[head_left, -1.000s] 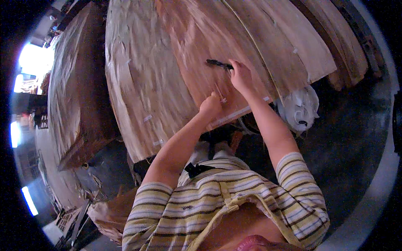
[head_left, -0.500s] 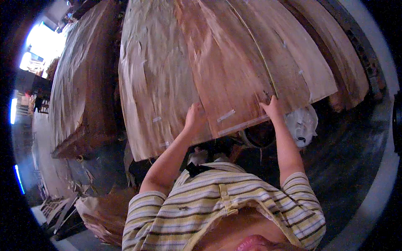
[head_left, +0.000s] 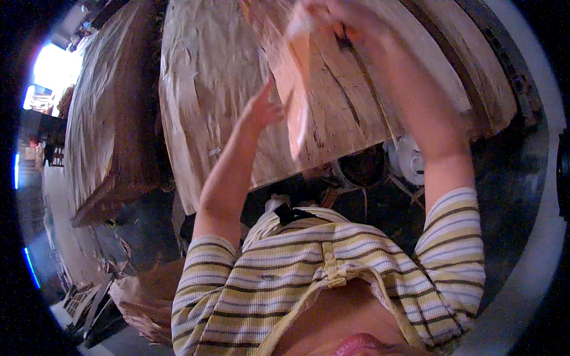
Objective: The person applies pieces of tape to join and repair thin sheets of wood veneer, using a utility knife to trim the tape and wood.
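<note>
Thin wooden veneer sheets (head_left: pixel 211 77) lie stacked in front of me. My right hand (head_left: pixel 332 21), smeared by motion, is up over the far part of the stack, closed on a reddish veneer strip (head_left: pixel 300 89). That strip is raised and turned on edge, its narrow lower end pointing toward me. Just left of the strip, my left hand (head_left: pixel 267 113) is held above the sheets with its index finger stretched out and the others partly bent. Nothing shows in it. Dark splits run through the veneer uncovered to the right of the strip.
Another tall veneer stack (head_left: pixel 98 130) stands at the left. Below the near edge are a dark round container (head_left: pixel 362 169) and a white object (head_left: pixel 408 161). A brownish bundle of veneer (head_left: pixel 151 302) and scraps lie at lower left.
My right hand has moved from the near edge away from me and leftward, lifting the reddish strip. My left hand has come off the sheet and shifted left and farther out.
</note>
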